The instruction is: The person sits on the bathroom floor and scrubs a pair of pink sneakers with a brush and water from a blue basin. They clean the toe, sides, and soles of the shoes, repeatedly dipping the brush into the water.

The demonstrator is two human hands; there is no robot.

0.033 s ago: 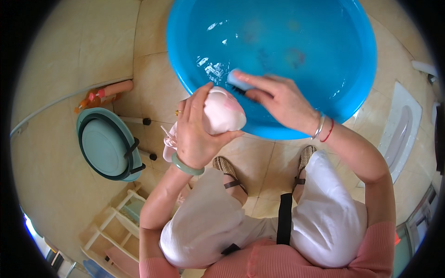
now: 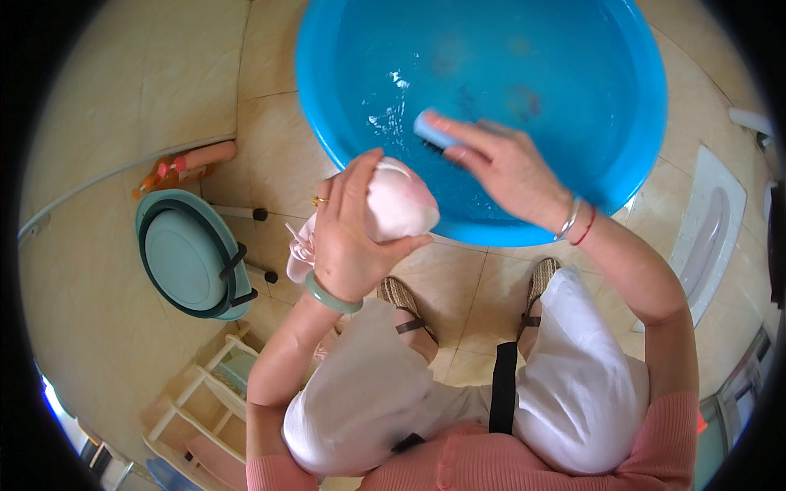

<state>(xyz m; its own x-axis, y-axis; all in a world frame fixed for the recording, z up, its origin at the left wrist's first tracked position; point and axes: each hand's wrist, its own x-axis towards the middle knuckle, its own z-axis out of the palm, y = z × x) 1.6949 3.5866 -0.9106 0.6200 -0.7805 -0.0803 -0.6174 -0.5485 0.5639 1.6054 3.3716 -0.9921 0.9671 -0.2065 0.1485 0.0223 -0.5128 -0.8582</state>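
Observation:
A pale pink shoe [image 2: 399,200] with laces is gripped in my left hand [image 2: 348,233], its rounded toe pointing right, by the near left rim of a big blue basin [image 2: 327,135]. My fingers wrap over the top of the shoe and hide its middle. Over the water, my right hand [image 2: 512,168] pinches a small scrub brush [image 2: 435,131] with a light blue back and dark bristles. The brush is apart from the shoe, a little beyond its toe. The right fingertips are slightly blurred.
A folded green basin [image 2: 184,258] leans at the left wall, with an orange-pink bottle [image 2: 205,155] beyond it. A cream rack [image 2: 205,401] stands at lower left. On the right, a white squat toilet [image 2: 708,233] is set in the tiled floor.
My right hand and the brush have moved slightly right and away from the shoe. The left hand and the shoe have shifted a touch to the right. Glints on the water differ.

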